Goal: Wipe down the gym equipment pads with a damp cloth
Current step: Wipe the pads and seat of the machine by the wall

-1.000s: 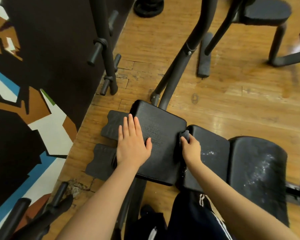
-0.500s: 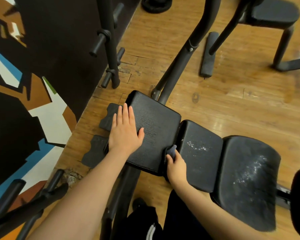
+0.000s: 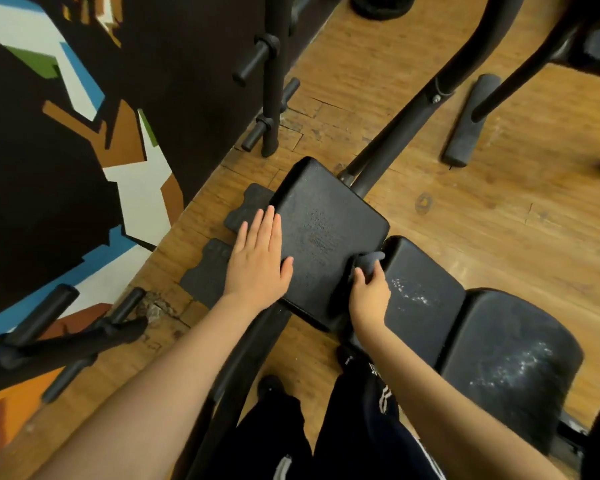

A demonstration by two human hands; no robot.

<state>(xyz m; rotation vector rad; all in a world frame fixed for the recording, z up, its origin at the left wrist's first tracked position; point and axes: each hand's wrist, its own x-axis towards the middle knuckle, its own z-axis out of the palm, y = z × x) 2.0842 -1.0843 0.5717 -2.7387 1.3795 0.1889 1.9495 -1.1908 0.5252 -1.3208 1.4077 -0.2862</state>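
— Wiping the seam, is it? Where's the cloth?

— Bunched in the right hand (image 3: 369,296), fingers (image 3: 358,281) curled round it. The damp cloth (image 3: 368,264) pokes out past the fingertips, down in the gap between the first pad (image 3: 326,233) and the middle pad (image 3: 426,296).

— And the other hand?

— The left hand (image 3: 258,265) lies flat, fingers (image 3: 269,226) straight and together, pressing the first pad's near-left edge; the floor mats (image 3: 215,271) lie just beyond those fingers.

— What could go wrong?

— I'd say the cloth could snag or get pinched in that narrow gap, if the pad shifts under the bracing palm. Also the white flecks beside the right knuckles, and more on the far pad (image 3: 513,368), may be skipped if only the seam is worked.
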